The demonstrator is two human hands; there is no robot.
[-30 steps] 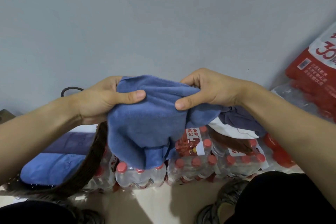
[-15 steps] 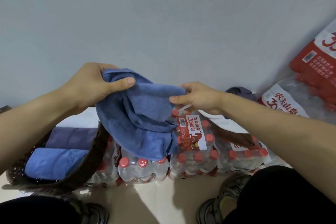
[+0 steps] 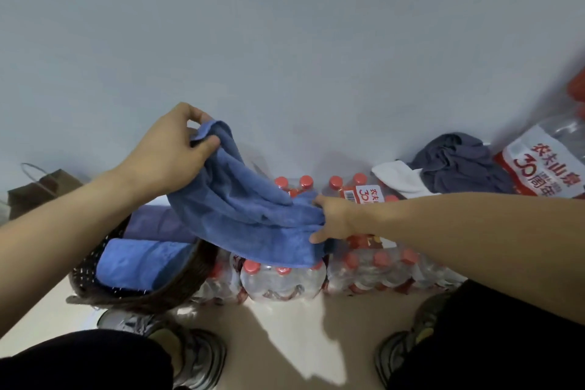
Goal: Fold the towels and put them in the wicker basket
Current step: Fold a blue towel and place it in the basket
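- Left hand (image 3: 171, 149): grip pinched on the upper corner of the blue towel (image 3: 253, 218).
- Right hand (image 3: 332, 218): grip clamped on the towel's lower end.
- Towel's long axis slopes down from left grip to right grip, over the bottles (image 3: 285, 275).
- Basket (image 3: 139, 294): below the left grip, the nearer hand; two folded towels inside.

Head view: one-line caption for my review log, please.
Left hand and right hand spread a blue towel over bottled-water packs beside the wicker basket.
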